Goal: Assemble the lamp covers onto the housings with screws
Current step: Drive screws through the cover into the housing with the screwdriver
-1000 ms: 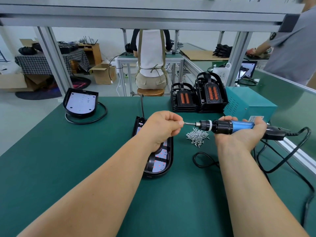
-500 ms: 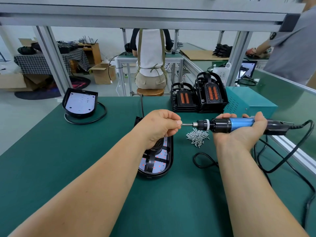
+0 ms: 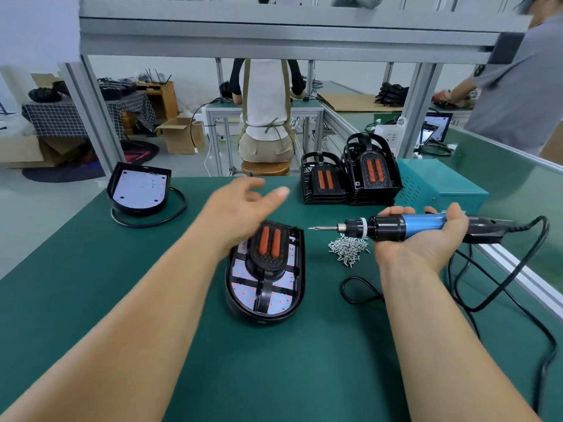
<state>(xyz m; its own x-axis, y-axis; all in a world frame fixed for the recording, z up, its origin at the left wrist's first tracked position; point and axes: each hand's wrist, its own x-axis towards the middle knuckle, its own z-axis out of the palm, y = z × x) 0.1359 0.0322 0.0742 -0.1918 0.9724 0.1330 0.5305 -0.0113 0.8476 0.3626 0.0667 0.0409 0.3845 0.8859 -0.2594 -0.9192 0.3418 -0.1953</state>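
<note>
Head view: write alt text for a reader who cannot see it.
A person's right hand holds a blue electric screwdriver level, tip pointing left, above a pile of screws on a green bench. The open left hand hovers over a black lamp housing holding a cover.

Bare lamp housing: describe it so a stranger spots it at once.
On the green table, look to the far left corner. The bare housing sits there, a black cable curving round it. Only it lacks an orange-striped cover over its white board.

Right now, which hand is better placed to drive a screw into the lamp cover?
Likely the right hand: it grips the screwdriver, bit pointing toward the lamp cover; the left hand is open and empty.
</note>
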